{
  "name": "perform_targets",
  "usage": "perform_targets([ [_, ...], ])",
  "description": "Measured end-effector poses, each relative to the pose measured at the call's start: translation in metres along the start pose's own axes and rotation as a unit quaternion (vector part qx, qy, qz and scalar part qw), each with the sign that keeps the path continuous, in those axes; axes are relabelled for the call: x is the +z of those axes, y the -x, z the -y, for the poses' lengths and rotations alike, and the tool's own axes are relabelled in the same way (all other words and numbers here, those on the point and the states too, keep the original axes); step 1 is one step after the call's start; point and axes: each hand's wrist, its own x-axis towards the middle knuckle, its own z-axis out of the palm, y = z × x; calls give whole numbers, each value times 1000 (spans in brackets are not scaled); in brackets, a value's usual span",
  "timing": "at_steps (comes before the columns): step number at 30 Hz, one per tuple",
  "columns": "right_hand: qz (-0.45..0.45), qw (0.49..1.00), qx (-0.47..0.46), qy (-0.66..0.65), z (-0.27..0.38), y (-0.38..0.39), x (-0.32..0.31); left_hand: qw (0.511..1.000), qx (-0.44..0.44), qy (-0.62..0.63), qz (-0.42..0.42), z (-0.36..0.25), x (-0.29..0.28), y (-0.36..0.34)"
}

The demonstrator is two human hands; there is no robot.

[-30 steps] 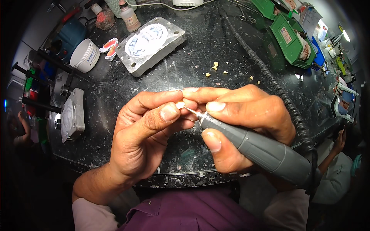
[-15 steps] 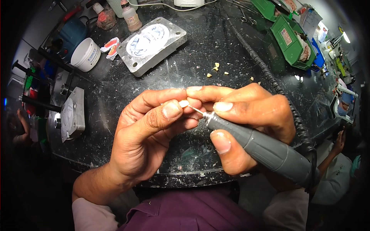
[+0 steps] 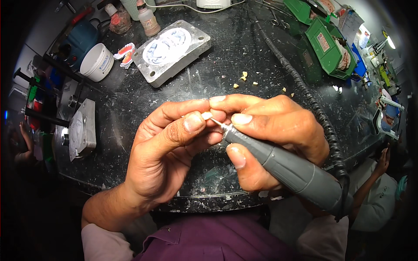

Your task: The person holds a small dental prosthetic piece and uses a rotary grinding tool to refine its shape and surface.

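Observation:
My left hand [image 3: 165, 143] pinches a small cream tooth-like piece [image 3: 206, 115] between thumb and fingers, in the middle of the view. My right hand [image 3: 281, 126] grips a dark grey rotary handpiece [image 3: 287, 169], its thin metal bit [image 3: 216, 122] reaching to the piece; whether it touches is hard to tell. Its forefinger meets my left fingertips. A black coiled cord [image 3: 305, 91] runs from the handpiece to the back. Several small yellowish pieces [image 3: 244, 77] lie on the scuffed black bench [image 3: 130, 174] beyond my hands.
A metal flask [image 3: 156, 74] with white plaster, denture models [image 3: 125, 54], a white tub [image 3: 96, 61] and bottles [image 3: 148, 21] are at back left; clamped flasks [image 3: 82, 130] at left. Green bins [image 3: 324, 47] and scissors [image 3: 276, 17] are at back right. Other people [image 3: 374, 187] sit right and left.
Since a second ago my hands have shifted slightly up, the left also rightward. In the last half second the handpiece moved a little left, its collar closer to the small piece.

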Motion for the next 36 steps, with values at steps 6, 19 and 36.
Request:
perform_targets([
  [6,-12,1000,4,0,-3,2,0,1000,-11,-4,-13,-1,1,0],
  [19,15,1000,15,0,3,-1,-2,1000,1,-16,-22,-1,1,1],
  [36,9,1000,4,-7,0,2,-1,1000,9,-20,-21,2,-3,0],
])
